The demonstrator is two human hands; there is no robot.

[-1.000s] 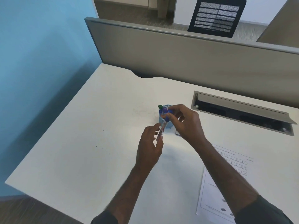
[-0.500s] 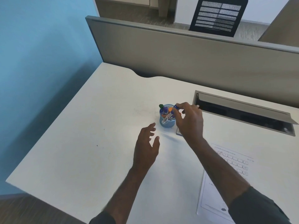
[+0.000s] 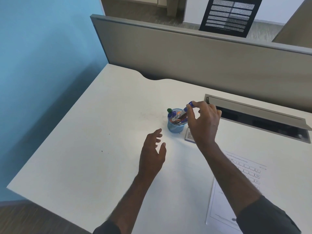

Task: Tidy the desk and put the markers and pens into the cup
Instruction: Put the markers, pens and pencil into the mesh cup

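Since half a sec ago: right hand (image 3: 203, 123) lifted off the cup rim, now pinching a blue-capped marker (image 3: 186, 110) by its top end, barrel slanting down into the blue mesh cup (image 3: 175, 128). Left hand (image 3: 153, 152) drifted a bit nearer, fingers spread & relaxed, holding nothing, hovering just short of the cup.

Cup standing upright mid-desk, already crowded w/ markers: green cap (image 3: 169, 110), blue caps, orange-labelled barrel.

Risks, judged from here: light mesh cup, top-heavy load, nothing bracing it. Pushing the slanted marker sideways vs. straight down could tip or skid it. Tight packing could jam the tip on another barrel & lever a neighbour out. Left hand close enough to steady, prob. worth doing.

Room: plenty of bare white desk (image 3: 101, 149) left & front of cup. Small printed card (image 3: 189, 137) just right of the cup base, partly under the right hand. Open cable tray (image 3: 253, 119) behind-right, near the knuckles. A dropped marker could roll in. Worksheet (image 3: 224, 200) near right, well apart from cup.
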